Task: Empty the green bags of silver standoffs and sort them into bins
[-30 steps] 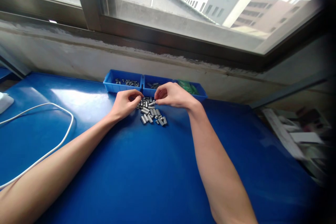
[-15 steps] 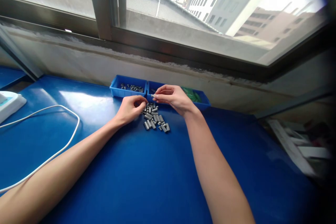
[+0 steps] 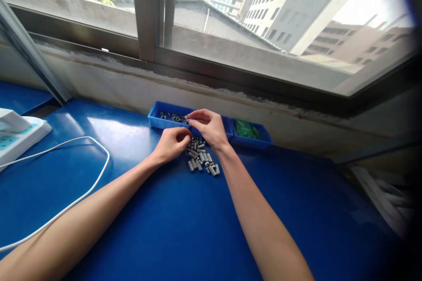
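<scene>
My right hand (image 3: 209,128) reaches over the inner end of the left blue bin (image 3: 160,124), thumb and fingertips pinched on a small silver screw-like part. Small dark metal screws (image 3: 178,118) lie in that bin. My left hand (image 3: 172,145) rests at the left edge of a pile of grey metal pieces (image 3: 201,157) on the table. Its thumb and fingers are curled together, and what they hold, if anything, is hidden. The pile mixes block-shaped pieces with smaller round ones.
A blue bin (image 3: 227,126) behind my right hand is mostly hidden, and another blue bin (image 3: 255,143) holds green bags (image 3: 245,129). A white cable (image 3: 104,162) loops over the blue table (image 3: 184,228) at left, near a white power strip (image 3: 26,134). The window wall stands behind.
My right hand has moved left from above the middle bin to the left bin, carrying the small part. My left hand stays by the pile. The whole view has shifted slightly.
</scene>
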